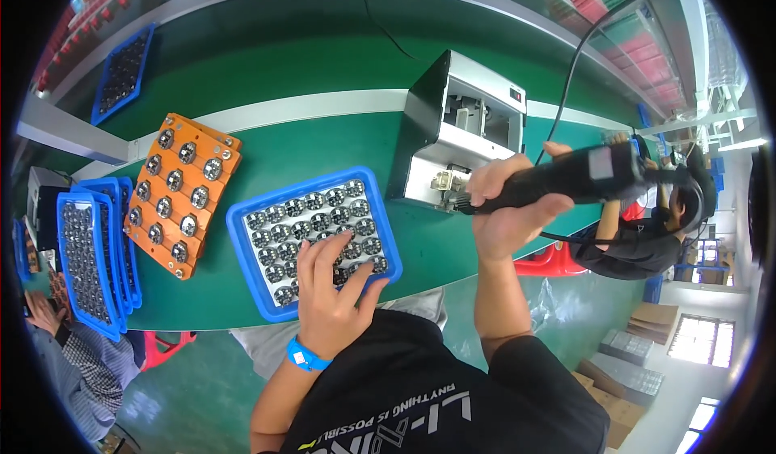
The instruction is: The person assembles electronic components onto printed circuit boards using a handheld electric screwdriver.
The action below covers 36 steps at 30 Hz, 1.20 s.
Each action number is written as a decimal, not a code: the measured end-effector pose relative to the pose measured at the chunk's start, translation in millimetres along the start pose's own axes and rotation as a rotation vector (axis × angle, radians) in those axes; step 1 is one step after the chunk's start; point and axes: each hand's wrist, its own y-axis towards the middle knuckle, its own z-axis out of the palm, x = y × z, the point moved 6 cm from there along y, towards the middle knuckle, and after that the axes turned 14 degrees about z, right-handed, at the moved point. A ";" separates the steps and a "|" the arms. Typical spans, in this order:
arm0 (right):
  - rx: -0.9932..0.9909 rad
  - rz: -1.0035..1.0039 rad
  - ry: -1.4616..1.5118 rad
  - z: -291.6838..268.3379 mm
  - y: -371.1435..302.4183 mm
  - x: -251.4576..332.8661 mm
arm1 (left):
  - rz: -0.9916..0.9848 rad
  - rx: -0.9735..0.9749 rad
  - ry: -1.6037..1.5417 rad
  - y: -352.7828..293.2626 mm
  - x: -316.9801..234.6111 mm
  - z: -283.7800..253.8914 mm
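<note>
My right hand [511,199] is wrapped round a black electric screwdriver [566,176] with a cable at its rear end. The screwdriver's front end is at the metal pick-up part of a silver and black screw feeder [477,143]. My left hand [330,296], with a blue wristband, lies over a blue tray [245,248], its fingers spread and their tips among the parts. In rows on the tray's white insert sit several small round silver and black parts [301,229]. Whether a fingertip presses on one of them cannot be made out.
Left of the tray an orange fixture plate [187,191] holds several similar parts. Stacked blue trays [89,252] stand at the table's left end, and another blue tray [125,74] lies farther back. A black cable [572,66] hangs by the feeder. Co-workers sit at both sides.
</note>
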 end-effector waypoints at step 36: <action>0.090 0.128 0.186 7.4 -32.5 -13.8 | -0.037 0.119 0.074 5.6 0.7 7.5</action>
